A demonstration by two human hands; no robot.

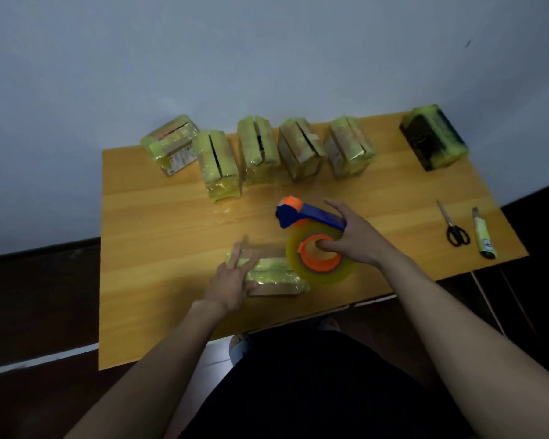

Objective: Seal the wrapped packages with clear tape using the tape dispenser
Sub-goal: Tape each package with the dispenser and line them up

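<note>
Package flat at table near edge, 6 o'clock. Left hand presses it, fingers straight. Right hand grips dispenser, thumb in core. Step: taping underway. Next: draw tape across, cut. Six packages at 12 o'clock.

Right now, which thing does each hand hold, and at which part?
The right hand grips the tape dispenser, thumb inside the roll's orange core. The left hand rests flat on the package, not gripping.

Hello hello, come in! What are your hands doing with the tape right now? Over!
Left hand presses flat on the package. Right hand grips the tape dispenser at the package's end. Nothing in the way.
</note>
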